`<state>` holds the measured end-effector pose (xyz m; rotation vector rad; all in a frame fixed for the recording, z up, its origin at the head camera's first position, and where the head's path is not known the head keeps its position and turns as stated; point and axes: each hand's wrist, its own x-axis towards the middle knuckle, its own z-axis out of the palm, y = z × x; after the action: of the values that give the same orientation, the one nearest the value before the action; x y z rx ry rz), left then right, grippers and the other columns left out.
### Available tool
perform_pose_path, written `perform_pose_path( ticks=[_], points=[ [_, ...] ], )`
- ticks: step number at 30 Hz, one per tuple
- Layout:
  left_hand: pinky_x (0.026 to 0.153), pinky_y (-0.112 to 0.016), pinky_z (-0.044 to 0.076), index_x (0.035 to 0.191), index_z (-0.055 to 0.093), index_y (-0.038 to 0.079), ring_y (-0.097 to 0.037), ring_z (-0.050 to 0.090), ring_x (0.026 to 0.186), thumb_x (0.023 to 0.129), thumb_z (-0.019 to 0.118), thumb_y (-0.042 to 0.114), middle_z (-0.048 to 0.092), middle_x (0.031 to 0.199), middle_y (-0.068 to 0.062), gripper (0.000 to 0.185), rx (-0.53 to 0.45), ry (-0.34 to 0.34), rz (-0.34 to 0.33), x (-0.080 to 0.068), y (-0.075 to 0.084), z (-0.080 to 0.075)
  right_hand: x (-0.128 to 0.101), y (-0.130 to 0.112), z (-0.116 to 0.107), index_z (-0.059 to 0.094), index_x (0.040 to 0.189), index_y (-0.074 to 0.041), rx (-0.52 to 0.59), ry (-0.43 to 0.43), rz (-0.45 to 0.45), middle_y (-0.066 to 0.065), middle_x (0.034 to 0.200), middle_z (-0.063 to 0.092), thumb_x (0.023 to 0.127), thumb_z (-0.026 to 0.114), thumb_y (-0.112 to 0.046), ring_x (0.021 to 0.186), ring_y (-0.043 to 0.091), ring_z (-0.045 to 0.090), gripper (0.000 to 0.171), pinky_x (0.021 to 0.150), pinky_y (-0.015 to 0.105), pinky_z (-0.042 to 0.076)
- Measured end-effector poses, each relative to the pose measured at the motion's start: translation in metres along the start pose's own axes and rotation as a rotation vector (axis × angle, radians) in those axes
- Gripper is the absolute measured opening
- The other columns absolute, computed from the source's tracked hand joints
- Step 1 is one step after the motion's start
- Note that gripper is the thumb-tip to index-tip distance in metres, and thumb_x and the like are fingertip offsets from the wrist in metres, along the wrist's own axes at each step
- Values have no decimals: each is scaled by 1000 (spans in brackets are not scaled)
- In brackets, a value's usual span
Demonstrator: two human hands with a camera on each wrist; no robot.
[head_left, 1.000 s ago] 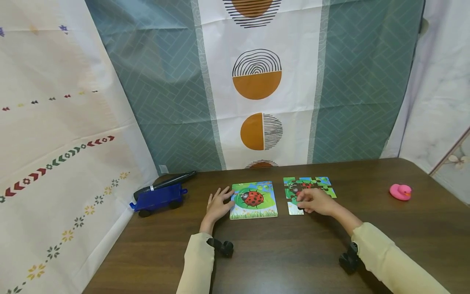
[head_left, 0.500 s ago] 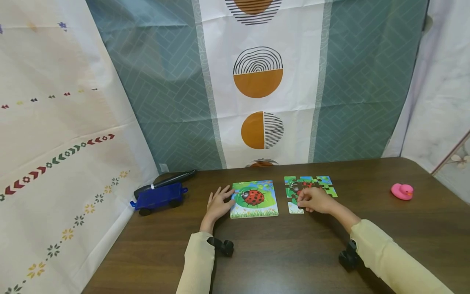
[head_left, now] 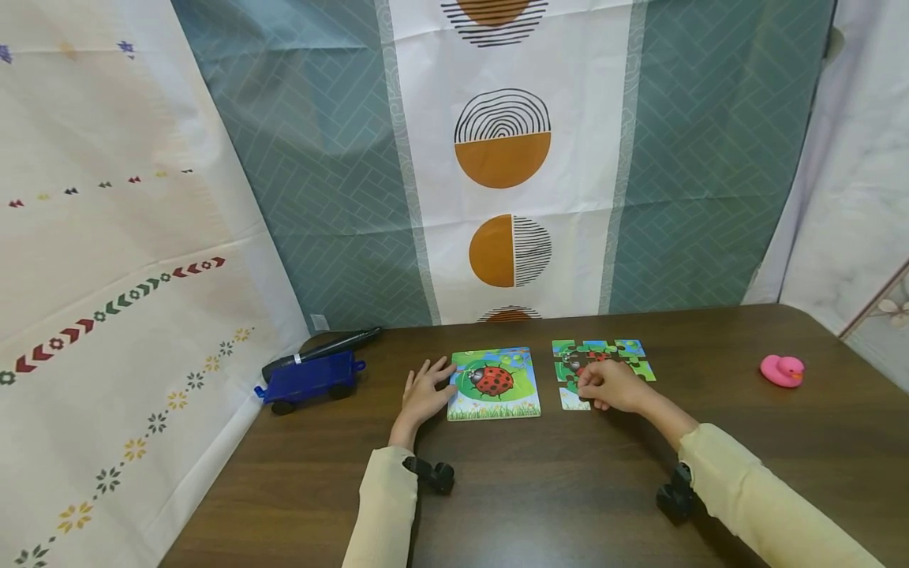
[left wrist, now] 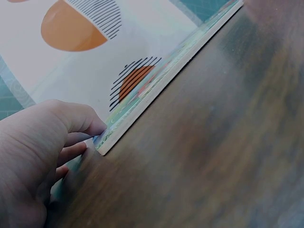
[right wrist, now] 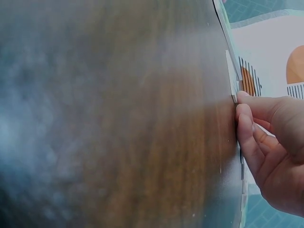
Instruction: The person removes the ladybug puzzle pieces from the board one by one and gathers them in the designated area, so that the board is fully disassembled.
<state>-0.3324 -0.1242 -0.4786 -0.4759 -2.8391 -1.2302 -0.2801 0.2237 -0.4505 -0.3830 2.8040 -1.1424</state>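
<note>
- At the far left of the bench [head_left: 540,489] sat a blue toy cart [head_left: 310,381], with a black marker pen [head_left: 321,351] just behind it. Both were well apart from the hands.
- The left hand [head_left: 423,394] lay flat with its fingers spread and straight, holding nothing. Its fingertips touched the left edge of the ladybug picture board [head_left: 494,383].
- The left wrist view showed something the head view did not: the fingertips [left wrist: 90,127] pressed right at the near corner of the board [left wrist: 156,90], and the board was thin and lay flat on the wood.
- Just right of the board lay the half-made jigsaw puzzle [head_left: 604,355]. Its long side ran left to right along the bench.
- The right hand [head_left: 609,386] was the nearer one to the puzzle. It sat on the puzzle's near edge with curled fingers. It seemed to pinch a puzzle piece, but the head view hid that piece under the hand.
- A loose grass piece [head_left: 570,401] lay just left of the right hand, at the near left corner of the puzzle.
- The right wrist view showed the curled fingers [right wrist: 247,123] touching the thin edge of a piece [right wrist: 232,78] lying flat. The head view could not show that.
- Far to the right sat a pink rubber duck [head_left: 782,370], well apart from everything.
</note>
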Motion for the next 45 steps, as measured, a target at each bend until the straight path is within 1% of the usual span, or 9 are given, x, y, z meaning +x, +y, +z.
perform_pose_path(
  ticks=[9,22,26,31,34,37,39,43,45],
  points=[
    [122,-61,0,140,55,10,-38,19,151,90,59,21,40,156,-11,51,15,4,-3,1,1,0,1,0,0,65,88,0,12,15,1,3,69,63,91,66,-7,53,11,58,8,51,26,53],
    [123,-60,-1,140,54,10,-38,18,151,91,59,21,39,156,-12,51,-5,3,4,0,-1,-1,1,0,0,65,88,0,21,14,5,4,70,62,92,65,-8,55,11,57,8,51,26,52],
    [122,-60,-1,140,55,9,-38,19,151,91,60,22,40,156,-11,51,-8,4,3,0,-1,-1,1,1,0,65,89,1,43,9,3,4,71,63,92,64,-8,56,12,57,9,53,26,53],
    [123,-60,-1,140,55,10,-37,19,151,90,60,22,40,156,-11,51,-11,1,-2,0,-1,1,-3,0,-1,65,90,2,79,0,5,6,75,65,93,63,-8,60,11,58,10,55,25,54],
    [122,-61,-1,140,55,9,-38,19,151,90,60,22,40,156,-11,51,-8,-3,1,1,-2,1,-6,-4,-2,64,92,3,119,-3,-1,9,78,65,93,63,-8,61,12,59,11,57,25,55],
    [122,-61,-1,140,54,10,-38,18,151,91,60,21,39,156,-11,51,-9,-6,4,1,-2,1,-7,-10,-2,64,95,4,147,-3,-27,10,80,63,94,63,-9,63,12,59,13,58,25,56],
    [122,-61,-1,140,54,9,-38,18,151,91,60,21,39,156,-11,51,-8,-5,5,1,-2,0,-5,-16,0,63,96,3,164,4,-45,11,79,62,94,62,-10,64,14,58,14,58,26,54],
    [122,-60,-2,140,55,9,-38,18,151,91,60,20,39,156,-12,51,-16,-1,4,-1,-1,0,2,-30,9,65,96,1,160,31,-56,12,79,62,95,61,-11,65,16,55,13,58,28,48],
    [122,-60,-2,140,54,9,-38,18,151,91,60,20,39,156,-12,51,-12,-4,3,-1,-1,1,6,-38,16,66,97,0,148,42,-54,13,82,64,95,61,-11,67,17,57,13,60,28,50]
  ],
)
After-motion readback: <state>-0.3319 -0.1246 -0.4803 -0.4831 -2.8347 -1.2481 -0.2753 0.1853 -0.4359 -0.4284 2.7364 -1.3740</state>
